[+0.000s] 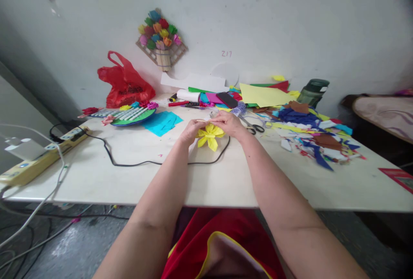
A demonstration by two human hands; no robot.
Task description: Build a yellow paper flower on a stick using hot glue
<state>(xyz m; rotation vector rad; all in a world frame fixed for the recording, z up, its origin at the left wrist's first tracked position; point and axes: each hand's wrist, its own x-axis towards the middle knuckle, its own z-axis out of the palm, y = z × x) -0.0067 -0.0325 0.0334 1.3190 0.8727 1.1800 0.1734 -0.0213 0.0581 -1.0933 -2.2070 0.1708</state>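
1. At bottom center, red garment (183, 249) with yellow trim, just below the front edge of the white table (222, 190).
2. Left edge: yellowish power strip (45, 156), white adapter (27, 149) on it. Black cable (132, 165) crosses the tabletop toward center.
3. Frame center: yellow paper flower (211, 139), petals spread, between and just below the hands. Can't tell if it touches the table.
4. Left hand (191, 130): narrow pinch on the flower's upper part. Right hand (228, 123): same, fingertips near the left's. Exact contact hidden by fingers.
5. Just right of the right hand: scissors (256, 129), dark handles. Farther right: heap of paper scraps (325, 141).
6. Left of center: blue paper sheets (163, 123), beside green round board (142, 117) bearing pale sticks.
7. Farther back: red plastic bag (125, 83) left, dark phone (226, 100) mid, green bottle (311, 94) right.
8. Upper left of center, on wall: multicolored flower bouquet (161, 31).
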